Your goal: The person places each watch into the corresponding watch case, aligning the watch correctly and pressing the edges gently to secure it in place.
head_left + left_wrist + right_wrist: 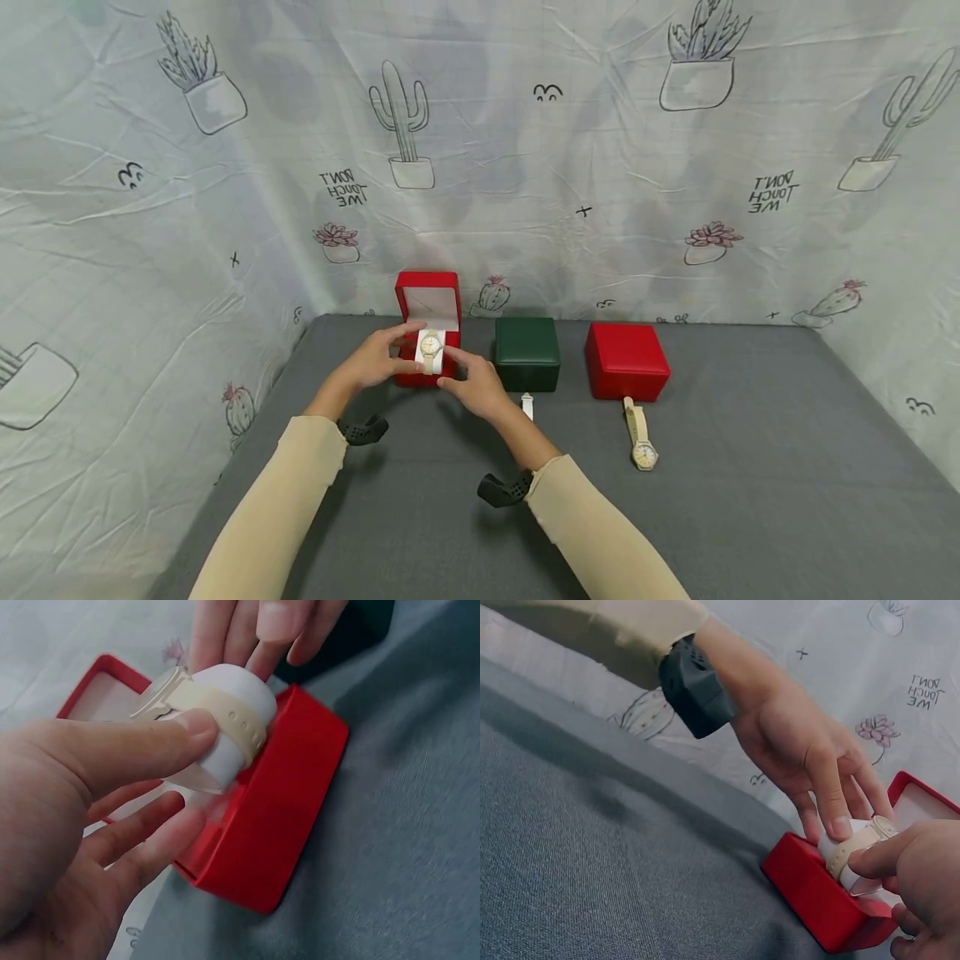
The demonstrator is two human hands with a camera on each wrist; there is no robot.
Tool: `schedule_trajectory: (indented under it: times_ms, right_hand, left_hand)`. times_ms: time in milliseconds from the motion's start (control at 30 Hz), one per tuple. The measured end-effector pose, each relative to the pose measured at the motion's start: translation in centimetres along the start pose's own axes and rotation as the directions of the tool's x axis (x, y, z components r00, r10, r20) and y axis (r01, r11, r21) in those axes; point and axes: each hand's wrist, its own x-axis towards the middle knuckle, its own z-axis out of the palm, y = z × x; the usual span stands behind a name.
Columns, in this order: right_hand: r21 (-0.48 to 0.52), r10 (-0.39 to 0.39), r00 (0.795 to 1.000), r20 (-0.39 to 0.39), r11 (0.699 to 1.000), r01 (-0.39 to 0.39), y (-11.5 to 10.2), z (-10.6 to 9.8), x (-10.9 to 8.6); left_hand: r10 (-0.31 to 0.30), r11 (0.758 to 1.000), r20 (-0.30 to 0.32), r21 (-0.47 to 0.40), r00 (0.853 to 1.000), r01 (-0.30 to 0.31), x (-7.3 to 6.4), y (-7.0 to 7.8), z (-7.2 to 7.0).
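A cream-strapped watch (431, 345) is wrapped round a white cushion (234, 679) at the mouth of an open red box (417, 380). The lid stands raised at the back, showing a white lining. From the left, my left hand (369, 360) grips the cushion, its thumb (196, 724) lying across the strap in the left wrist view. My right hand (482, 388) holds the cushion's other side; in the right wrist view its thumb (870, 861) presses near the strap. Part of the box's inside is hidden behind hands and cushion.
Right of the open box stand a closed green box (527, 354) and a closed red box (628, 360). A white strap (527, 405) lies before the green one, partly behind my right forearm. Another cream watch (639, 437) lies before the red one. A printed curtain (525, 167) hangs behind.
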Motion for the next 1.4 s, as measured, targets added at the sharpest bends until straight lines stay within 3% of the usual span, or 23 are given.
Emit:
schedule_trajectory:
  times_ms: [167,400,633,1100,1267,1400]
  right_hand:
    - [-0.063,0.018,1.000,0.022,0.998,-0.017,0.3,0.6,0.6]
    - [-0.067,-0.001,0.999,0.045,0.998,0.004,0.1,1.1,0.8]
    - [-0.109,0.025,1.000,0.009,0.994,-0.024,0.2,1.1,0.7]
    - [-0.108,0.040,0.999,0.008,0.993,-0.039,-0.6,1.2,0.7]
    - [-0.160,0.063,0.998,0.025,0.985,-0.058,-0.6,1.3,0.9]
    - [-0.233,0.042,0.998,0.043,0.972,-0.031,-0.4,1.4,1.1]
  left_hand:
    - [-0.005,1.000,0.024,0.029,1.000,0.005,0.4,-0.6,-0.4]
    - [-0.037,0.998,0.029,0.060,0.999,0.035,0.8,-1.4,-0.9]
    - [-0.018,0.998,0.055,0.066,0.998,0.014,1.1,-1.5,-0.8]
    - [-0.039,0.997,0.033,0.062,0.999,0.037,1.4,-2.5,-0.5]
    - [-0.021,0.997,0.035,0.080,0.999,0.018,1.5,-2.5,-0.4]
    - [-0.023,0.996,0.038,0.084,0.999,0.020,1.6,-2.2,-0.2]
